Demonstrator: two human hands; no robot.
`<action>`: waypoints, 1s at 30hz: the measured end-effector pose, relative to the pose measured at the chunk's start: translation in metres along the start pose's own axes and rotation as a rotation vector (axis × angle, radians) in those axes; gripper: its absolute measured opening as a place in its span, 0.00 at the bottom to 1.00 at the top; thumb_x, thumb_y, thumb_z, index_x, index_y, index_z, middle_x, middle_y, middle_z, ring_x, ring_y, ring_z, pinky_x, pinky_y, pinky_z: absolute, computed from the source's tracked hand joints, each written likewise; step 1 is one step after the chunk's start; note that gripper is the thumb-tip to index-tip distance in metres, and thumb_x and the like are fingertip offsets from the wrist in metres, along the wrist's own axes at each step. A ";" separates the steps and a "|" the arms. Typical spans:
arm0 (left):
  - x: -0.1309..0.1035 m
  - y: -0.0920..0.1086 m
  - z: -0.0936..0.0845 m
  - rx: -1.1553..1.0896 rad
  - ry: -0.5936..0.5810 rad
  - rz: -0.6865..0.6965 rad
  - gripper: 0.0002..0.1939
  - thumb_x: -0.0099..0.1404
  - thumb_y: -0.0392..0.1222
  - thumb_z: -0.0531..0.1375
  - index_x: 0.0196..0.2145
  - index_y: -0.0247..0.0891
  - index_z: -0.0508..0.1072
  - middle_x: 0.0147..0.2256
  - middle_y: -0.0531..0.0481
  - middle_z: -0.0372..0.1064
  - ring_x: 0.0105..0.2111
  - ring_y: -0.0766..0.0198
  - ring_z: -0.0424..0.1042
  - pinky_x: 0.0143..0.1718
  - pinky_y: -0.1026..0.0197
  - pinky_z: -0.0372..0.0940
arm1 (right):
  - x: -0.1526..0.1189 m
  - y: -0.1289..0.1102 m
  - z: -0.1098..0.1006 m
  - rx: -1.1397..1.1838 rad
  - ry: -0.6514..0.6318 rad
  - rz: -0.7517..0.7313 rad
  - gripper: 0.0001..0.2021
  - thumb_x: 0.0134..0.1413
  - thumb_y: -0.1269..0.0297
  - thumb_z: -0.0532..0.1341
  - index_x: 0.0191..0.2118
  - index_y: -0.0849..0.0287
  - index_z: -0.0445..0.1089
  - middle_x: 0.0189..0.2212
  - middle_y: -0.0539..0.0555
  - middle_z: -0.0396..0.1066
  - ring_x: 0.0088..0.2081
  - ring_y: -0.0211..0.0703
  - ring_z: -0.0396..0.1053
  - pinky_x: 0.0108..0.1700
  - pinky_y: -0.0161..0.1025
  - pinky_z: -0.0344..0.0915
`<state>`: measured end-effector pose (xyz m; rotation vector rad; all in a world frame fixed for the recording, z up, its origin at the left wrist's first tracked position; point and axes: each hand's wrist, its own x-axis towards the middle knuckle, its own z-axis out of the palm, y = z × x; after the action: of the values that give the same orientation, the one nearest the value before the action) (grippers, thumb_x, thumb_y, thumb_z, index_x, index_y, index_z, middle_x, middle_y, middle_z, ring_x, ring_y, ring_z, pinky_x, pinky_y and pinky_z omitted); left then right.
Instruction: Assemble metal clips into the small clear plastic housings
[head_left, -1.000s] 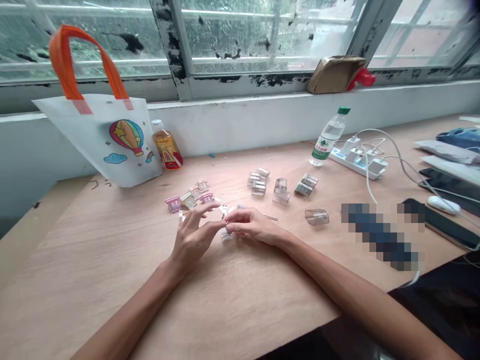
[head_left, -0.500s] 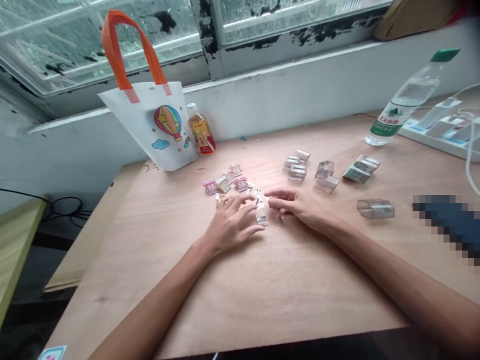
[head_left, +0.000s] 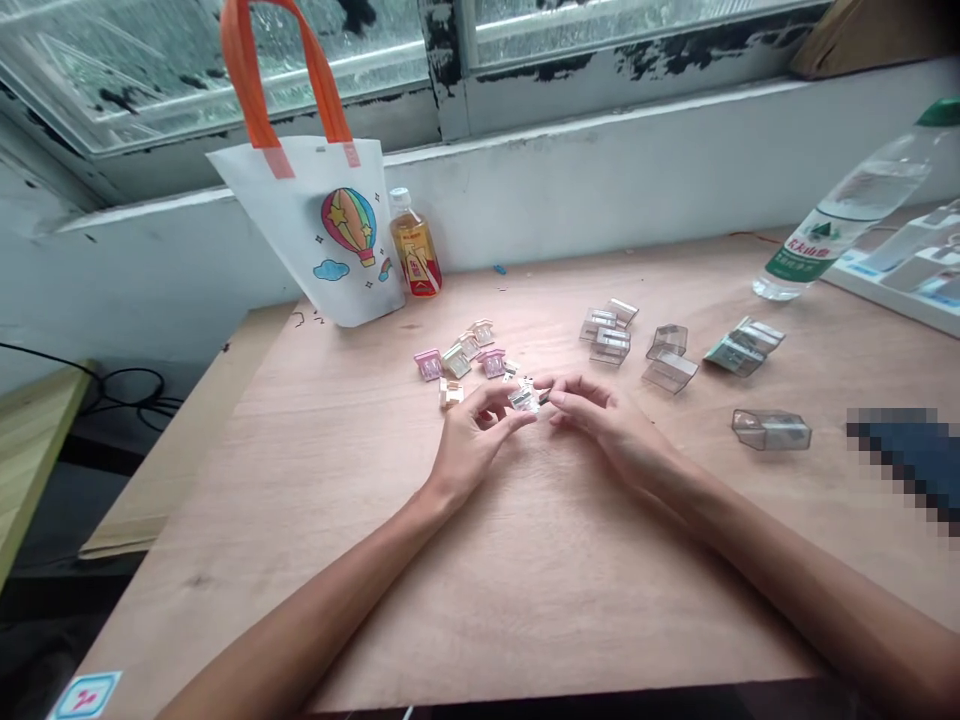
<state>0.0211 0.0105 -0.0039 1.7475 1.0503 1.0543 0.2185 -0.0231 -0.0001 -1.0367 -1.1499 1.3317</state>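
Observation:
Between thumb and fingers, my left hand (head_left: 474, 432) pinches a small clear plastic piece that looks like a pencil sharpener body (head_left: 523, 399). Right beside it, my right hand (head_left: 596, 408) is closed in a pinch on a small dark sliver, which looks like a sharpener blade (head_left: 544, 397). Small metal blades lie on the table just behind the fingers, partly hidden. Beyond my left hand sit several pink, yellowish and orange sharpener bodies, among them a pink one (head_left: 428, 364) and an orange one (head_left: 451, 393).
Several clear sharpener cases (head_left: 611, 345) stand beyond my right hand, and a grey one (head_left: 772, 430) lies farther right. A white bag (head_left: 300, 230), a drink bottle (head_left: 417, 250) and a tilted-looking water bottle (head_left: 817, 235) stand along the back. A power strip (head_left: 900, 290) lies at right.
My left hand has gone from spread fingers to a pinch, lifting the clear sharpener body off the table toward my right hand. The view has shifted slightly.

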 end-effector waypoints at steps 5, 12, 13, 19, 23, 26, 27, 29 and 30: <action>-0.005 0.004 0.004 -0.102 0.005 0.017 0.16 0.59 0.47 0.72 0.42 0.39 0.78 0.39 0.50 0.74 0.30 0.68 0.67 0.28 0.66 0.62 | -0.003 0.005 0.008 -0.069 0.017 -0.034 0.12 0.59 0.55 0.66 0.31 0.57 0.72 0.52 0.53 0.72 0.52 0.47 0.68 0.49 0.40 0.63; -0.005 0.004 0.003 -0.017 0.025 0.069 0.17 0.58 0.49 0.72 0.41 0.39 0.78 0.37 0.49 0.75 0.29 0.67 0.68 0.31 0.63 0.65 | -0.002 0.005 0.009 -0.135 0.037 -0.062 0.13 0.56 0.52 0.67 0.32 0.56 0.71 0.51 0.55 0.71 0.52 0.50 0.69 0.45 0.41 0.65; -0.005 0.004 0.003 -0.010 0.032 0.074 0.17 0.58 0.49 0.73 0.40 0.39 0.78 0.37 0.49 0.75 0.29 0.67 0.68 0.31 0.63 0.65 | -0.002 0.004 0.010 -0.142 0.042 -0.078 0.12 0.55 0.52 0.67 0.32 0.56 0.71 0.51 0.56 0.71 0.52 0.50 0.68 0.44 0.41 0.66; -0.006 0.005 0.004 -0.018 0.041 0.070 0.17 0.57 0.49 0.73 0.39 0.39 0.78 0.35 0.50 0.75 0.29 0.66 0.68 0.33 0.62 0.65 | -0.005 0.006 0.017 -0.149 0.039 -0.117 0.12 0.56 0.53 0.67 0.34 0.56 0.69 0.50 0.56 0.70 0.45 0.46 0.70 0.38 0.38 0.66; -0.004 0.006 0.002 -0.068 0.083 0.011 0.17 0.56 0.48 0.74 0.40 0.38 0.78 0.34 0.51 0.72 0.30 0.67 0.67 0.31 0.63 0.63 | -0.001 0.011 0.009 -0.230 0.139 -0.223 0.09 0.63 0.55 0.63 0.41 0.54 0.70 0.48 0.56 0.71 0.44 0.45 0.69 0.37 0.38 0.65; 0.001 0.003 0.000 -0.123 0.163 -0.011 0.19 0.55 0.48 0.74 0.41 0.38 0.77 0.37 0.50 0.72 0.32 0.66 0.67 0.33 0.64 0.64 | 0.008 0.015 -0.004 -0.465 0.243 -0.343 0.08 0.66 0.58 0.60 0.44 0.54 0.70 0.43 0.55 0.72 0.39 0.44 0.68 0.37 0.40 0.64; 0.003 0.002 -0.001 -0.138 0.190 -0.019 0.19 0.55 0.48 0.74 0.41 0.38 0.76 0.37 0.50 0.72 0.33 0.66 0.67 0.33 0.64 0.64 | 0.013 0.017 -0.008 -0.548 0.248 -0.367 0.07 0.66 0.59 0.59 0.45 0.54 0.71 0.42 0.55 0.72 0.36 0.43 0.67 0.36 0.41 0.64; 0.006 -0.001 -0.004 -0.156 0.219 -0.038 0.20 0.56 0.48 0.73 0.43 0.38 0.75 0.37 0.50 0.72 0.33 0.66 0.68 0.34 0.64 0.64 | 0.022 0.020 -0.014 -0.676 0.223 -0.395 0.07 0.66 0.61 0.58 0.45 0.55 0.72 0.42 0.55 0.72 0.33 0.42 0.66 0.36 0.42 0.64; 0.008 -0.002 -0.004 -0.160 0.222 -0.043 0.21 0.56 0.48 0.73 0.43 0.38 0.75 0.37 0.50 0.72 0.33 0.66 0.68 0.34 0.64 0.64 | 0.028 0.022 -0.016 -0.714 0.203 -0.404 0.08 0.66 0.62 0.58 0.44 0.56 0.72 0.42 0.56 0.72 0.32 0.42 0.66 0.37 0.43 0.65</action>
<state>0.0189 0.0191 -0.0030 1.4994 1.1009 1.2901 0.2284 0.0059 -0.0238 -1.3073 -1.6178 0.4772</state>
